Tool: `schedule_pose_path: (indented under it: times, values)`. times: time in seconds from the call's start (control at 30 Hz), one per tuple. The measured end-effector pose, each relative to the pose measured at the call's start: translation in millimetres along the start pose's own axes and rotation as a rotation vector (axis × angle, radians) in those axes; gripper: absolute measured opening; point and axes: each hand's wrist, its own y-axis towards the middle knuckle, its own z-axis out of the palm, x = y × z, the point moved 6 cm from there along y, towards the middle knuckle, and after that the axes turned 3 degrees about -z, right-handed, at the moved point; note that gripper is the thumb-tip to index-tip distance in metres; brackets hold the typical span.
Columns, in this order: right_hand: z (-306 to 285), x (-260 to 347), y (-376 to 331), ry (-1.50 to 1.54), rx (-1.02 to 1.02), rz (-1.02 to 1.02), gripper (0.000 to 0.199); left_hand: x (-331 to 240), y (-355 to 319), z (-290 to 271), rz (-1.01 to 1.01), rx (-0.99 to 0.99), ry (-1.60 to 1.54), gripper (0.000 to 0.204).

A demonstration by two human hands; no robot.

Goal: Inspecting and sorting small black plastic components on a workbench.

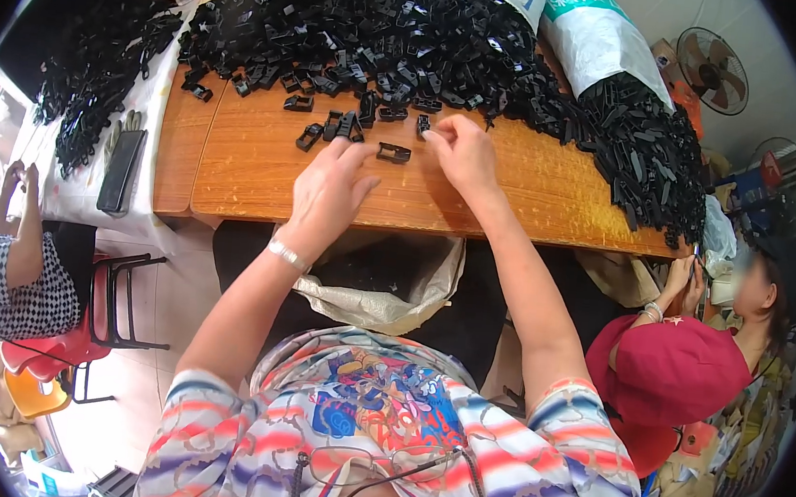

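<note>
On the wooden table [262, 180], small black plastic frame-like pieces lie in front of a large heap [378, 48] of similar pieces. My left hand [326, 185] is open, its thumb apart and its fingertips at a small cluster of pieces [344, 125]. My right hand [464, 156] is closed, with thumb and fingers pinching a small black plastic piece [423, 126]. Between my hands a single rectangular black frame piece [393, 153] lies flat on the wood.
An open white sack [432, 294] hangs below the table edge at my lap. Flat black strips [634, 146] spill from a sack at right. Co-workers sit on both sides: one in checks [16, 286], one in red [681, 368]. A black case [122, 170] lies at left.
</note>
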Motion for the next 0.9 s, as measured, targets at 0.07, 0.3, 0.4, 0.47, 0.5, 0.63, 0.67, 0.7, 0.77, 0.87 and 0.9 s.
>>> schedule_pose_path:
  times: [0.07, 0.3, 0.4, 0.47, 0.5, 0.63, 0.67, 0.7, 0.77, 0.87, 0.9]
  values:
    - [13, -4, 12, -0.143, -0.017, -0.044, 0.027, 1, 21, 16, 0.044, 0.01, 0.116, 0.032]
    - [24, -27, 14, -0.24, 0.095, 0.045, 0.021, 15, 37, 42, 0.059, 0.061, 0.185, 0.025]
    - [17, -17, 5, -0.206, 0.142, 0.034, 0.021, 12, 29, 36, 0.052, 0.042, 0.154, 0.023]
    - [15, -12, 1, -0.233, 0.165, 0.007, 0.022, 13, 27, 35, 0.042, 0.048, 0.139, 0.023]
    - [13, -7, 0, -0.218, 0.119, -0.033, 0.023, 14, 26, 35, 0.03, 0.053, 0.123, 0.023]
    - [17, 5, 1, -0.23, 0.129, -0.071, 0.023, 20, 25, 39, 0.024, 0.053, 0.099, 0.024]
    - [17, 4, 0, -0.231, 0.127, -0.071, 0.023, 21, 25, 40, 0.021, 0.054, 0.073, 0.025]
    - [19, 4, -1, -0.225, 0.122, -0.103, 0.021, 22, 25, 41, 0.018, 0.055, 0.047, 0.027]
    - [19, 7, -3, -0.216, 0.119, -0.14, 0.02, 24, 24, 42, 0.018, 0.045, 0.029, 0.027]
    - [13, 17, -12, -0.008, 0.096, -0.123, 0.019, 27, 23, 40, -0.003, 0.026, -0.026, 0.026]
    - [13, 26, -17, 0.061, 0.116, -0.185, 0.019, 29, 22, 38, -0.022, 0.016, -0.062, 0.026]
